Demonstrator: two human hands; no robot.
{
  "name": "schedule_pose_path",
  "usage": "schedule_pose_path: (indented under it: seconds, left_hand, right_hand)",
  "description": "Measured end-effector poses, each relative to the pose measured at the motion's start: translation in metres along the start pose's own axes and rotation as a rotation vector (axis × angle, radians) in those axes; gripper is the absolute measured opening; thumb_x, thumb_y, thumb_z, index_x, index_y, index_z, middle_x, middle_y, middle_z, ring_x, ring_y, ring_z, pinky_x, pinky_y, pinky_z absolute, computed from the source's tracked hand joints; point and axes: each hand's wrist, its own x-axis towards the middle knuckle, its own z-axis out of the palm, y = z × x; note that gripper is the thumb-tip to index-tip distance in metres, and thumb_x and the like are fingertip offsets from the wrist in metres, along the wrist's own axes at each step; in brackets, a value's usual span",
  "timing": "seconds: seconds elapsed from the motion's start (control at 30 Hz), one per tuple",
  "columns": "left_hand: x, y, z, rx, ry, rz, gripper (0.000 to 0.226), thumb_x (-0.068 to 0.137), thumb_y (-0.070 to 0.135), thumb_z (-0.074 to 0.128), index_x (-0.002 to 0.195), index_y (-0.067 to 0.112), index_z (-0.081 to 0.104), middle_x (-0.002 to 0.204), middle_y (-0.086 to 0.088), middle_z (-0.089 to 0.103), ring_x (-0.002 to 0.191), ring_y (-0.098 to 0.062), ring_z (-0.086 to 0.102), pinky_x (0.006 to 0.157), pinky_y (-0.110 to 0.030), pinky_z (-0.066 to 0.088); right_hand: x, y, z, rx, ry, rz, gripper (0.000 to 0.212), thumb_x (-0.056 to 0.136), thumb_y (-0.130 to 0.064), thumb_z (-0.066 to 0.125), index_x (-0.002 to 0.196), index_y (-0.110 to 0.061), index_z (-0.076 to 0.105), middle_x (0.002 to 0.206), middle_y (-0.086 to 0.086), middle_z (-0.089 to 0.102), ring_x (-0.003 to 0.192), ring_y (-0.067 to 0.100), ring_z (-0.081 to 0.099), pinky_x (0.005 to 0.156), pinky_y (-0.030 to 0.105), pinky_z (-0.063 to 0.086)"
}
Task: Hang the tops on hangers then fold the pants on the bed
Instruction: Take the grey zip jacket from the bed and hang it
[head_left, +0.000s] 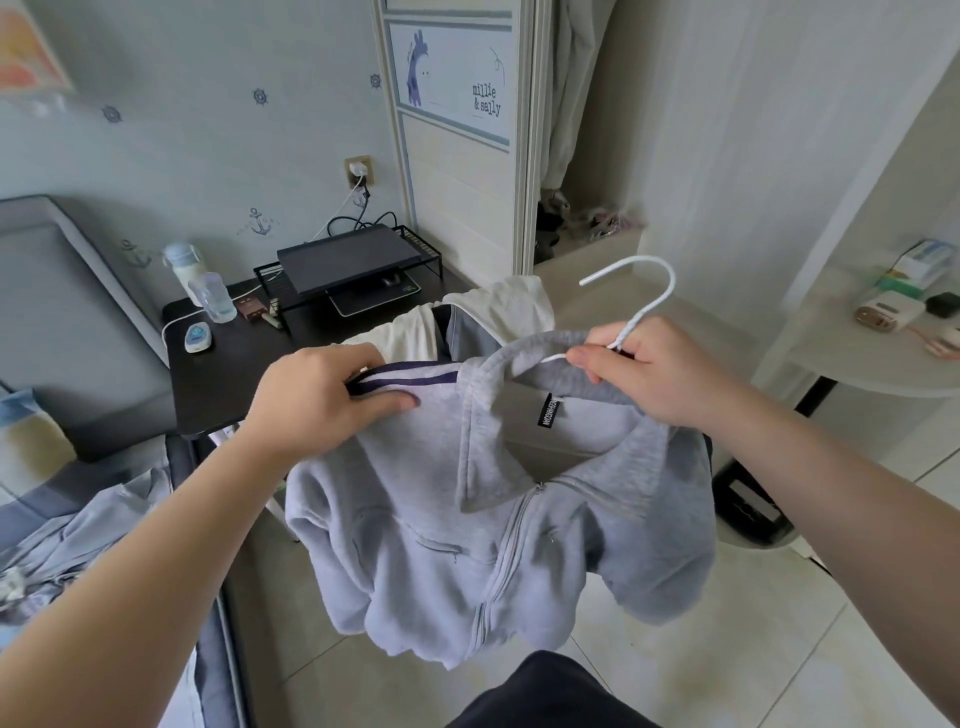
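A grey zip-up sweatshirt (467, 545) with a wide collar hangs in mid-air in front of me, above the tiled floor. My right hand (654, 371) grips the neck of a white wire hanger (644, 296) together with the back of the collar; the hook sticks up above my fist. My left hand (322, 400) pinches the sweatshirt's left shoulder, where a dark blue stripe runs along the fabric. The hanger's arms are hidden inside the garment.
A black desk (228, 374) with a monitor stand, bottles and cables stands behind the sweatshirt, with pale clothes (498, 306) draped on a chair beside it. The bed (62, 519) with a crumpled blue-grey garment lies at left. An open wardrobe (582, 156) is behind; a white shelf (857, 364) at right.
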Motion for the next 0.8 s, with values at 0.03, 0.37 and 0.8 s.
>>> schedule_pose_path:
  seconds: [0.03,0.37,0.8]
  left_hand:
    - [0.001,-0.002,0.000,0.021,0.006,0.011,0.055,0.073,0.078,0.059,0.075,0.023,0.064,0.065,0.006,0.057,0.067,-0.017,0.056,0.061,-0.039,0.048]
    - [0.003,0.027,0.032,-0.215,-0.141,0.149,0.013,0.100,0.023,0.062,0.107,0.014,0.070,0.094,0.006,0.068,0.087,-0.016,0.063,0.075,-0.040,0.051]
    - [0.013,0.037,0.048,-0.202,0.076,0.022,0.027,0.087,0.046,0.038,0.070,0.028,0.046,0.061,0.007,0.053,0.058,-0.011,0.049,0.056,-0.036,0.040]
  right_hand:
    - [0.000,-0.001,0.002,-0.001,0.004,-0.001,0.038,0.098,-0.033,0.061,0.061,-0.023,0.057,0.047,-0.009,0.039,0.044,0.005,0.035,0.046,0.015,0.027]
    - [0.005,-0.009,0.020,0.040,-0.019,0.045,0.039,0.099,-0.029,0.062,0.063,-0.013,0.057,0.045,-0.010,0.035,0.043,0.006,0.032,0.046,0.019,0.025]
    - [0.016,0.007,0.020,0.020,0.076,0.034,0.025,0.092,-0.030,0.071,0.113,-0.017,0.067,0.104,-0.004,0.068,0.094,-0.002,0.060,0.083,0.013,0.042]
